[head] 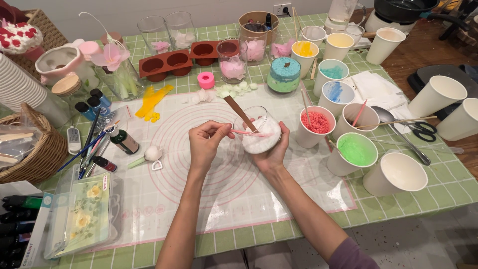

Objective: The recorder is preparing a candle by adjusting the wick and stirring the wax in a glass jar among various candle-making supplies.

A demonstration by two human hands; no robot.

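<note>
Your right hand [273,149] cups a clear glass jar [259,130] from below and behind, fingers wrapped round its wall, at the centre of the frame. The jar is tipped, mouth turned toward the left of the frame and up at you, so its long axis runs roughly left to right; white granules lie in its lower half. A flat wooden stick [239,112] leans out of the mouth, its long axis running to the upper left. Your left hand [205,143] is closed in a pinch on a thin pink tool [243,132], which lies nearly level and points right into the jar's mouth.

Both hands hover over a white silicone mat [199,199] with pink rings. Below and left of your hands the mat lies bare down to its lower edge, giving open room. To the right room is tight: a paper cup of red granules [317,124] stands just beside the jar, and a cup of green granules [353,152] is near your right wrist. Above, white petal pieces [234,89] and a teal candle jar [284,74] stand near. The mat rests on a green checked tabletop [448,184].
</note>
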